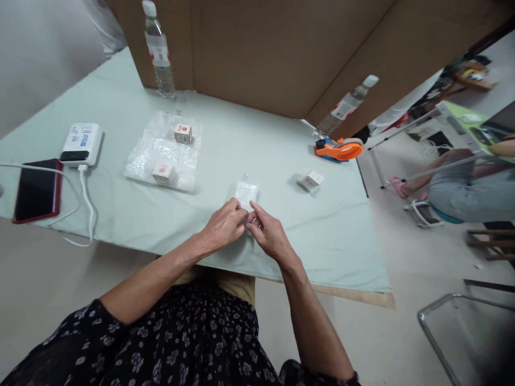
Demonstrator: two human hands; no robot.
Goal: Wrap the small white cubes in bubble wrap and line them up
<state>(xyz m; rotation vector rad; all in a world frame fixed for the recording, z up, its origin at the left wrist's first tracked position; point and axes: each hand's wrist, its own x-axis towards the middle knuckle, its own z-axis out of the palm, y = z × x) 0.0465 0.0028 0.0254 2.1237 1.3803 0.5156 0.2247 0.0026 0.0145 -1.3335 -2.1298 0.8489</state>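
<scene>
A small clear bubble wrap bag [246, 192] lies at the middle of the table, its near end hidden by my fingers. My left hand [228, 222] is closed, thumb and forefinger pinching that near end from the left. Opposite it, my right hand [269, 229] has curled fingers meeting my left fingertips, its forefinger along the bag's right edge. Whether the bag contains anything is hard to make out. To the right sits a small white box [314, 178] partly in clear wrap. At left, a large bubble wrap sheet [151, 145] bears a small printed box [183, 133] and another small box [162, 172].
An orange tape dispenser [340, 150] stands by a water bottle [341, 111] at the right. Another bottle [161, 59] stands before the cardboard panel [249, 53]. A power bank [82, 143], cable and phone [38, 190] lie at left. A seated person [470, 185] is at far right.
</scene>
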